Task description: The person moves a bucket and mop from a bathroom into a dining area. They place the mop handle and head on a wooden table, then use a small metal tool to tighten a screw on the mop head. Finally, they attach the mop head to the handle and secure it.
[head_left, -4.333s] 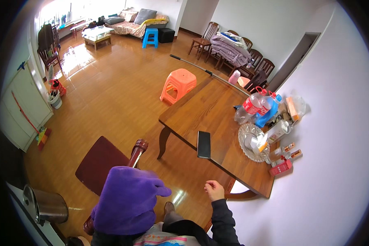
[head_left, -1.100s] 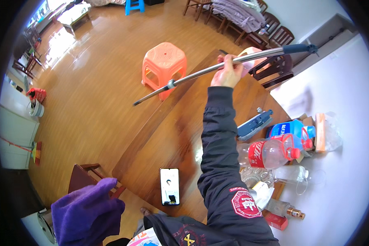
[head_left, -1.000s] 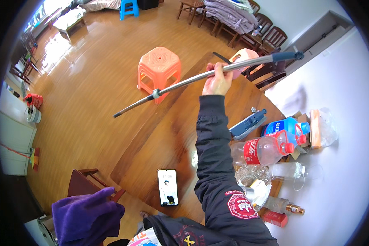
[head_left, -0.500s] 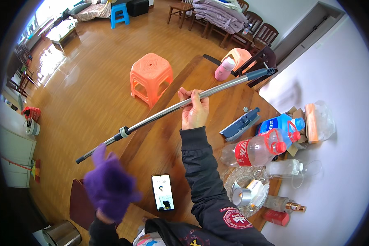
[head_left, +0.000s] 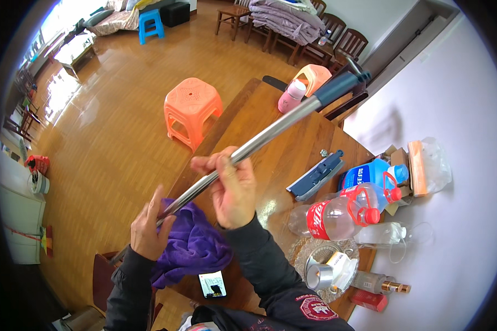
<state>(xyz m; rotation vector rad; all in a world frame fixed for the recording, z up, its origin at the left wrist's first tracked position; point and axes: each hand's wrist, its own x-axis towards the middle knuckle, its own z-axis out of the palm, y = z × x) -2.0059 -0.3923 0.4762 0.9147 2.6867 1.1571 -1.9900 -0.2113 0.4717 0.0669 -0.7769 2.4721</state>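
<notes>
A telescopic metal mop handle runs slantwise above the table, its dark blue-grey end up at the far right. My right hand is closed round the middle of the tube, thumb along it. Lower down, my left hand grips the same tube; the part beyond it is largely hidden behind the hand and forearm. Crumpled on the table edge below both hands lies a purple cloth. A phone with a lit screen rests just nearer to me. A blue-grey flat mop plate lies on the table to the right.
Along the wall side of the wooden table stand a blue jug, a clear red-capped bottle, and a glass dish holding a tape roll. A pink flask is at the far end. An orange stool stands left.
The purple cloth has left my left hand and lies on the table, partly beside the phone. My left hand has taken hold of the tube. The handle and my right hand came lower and nearer.
</notes>
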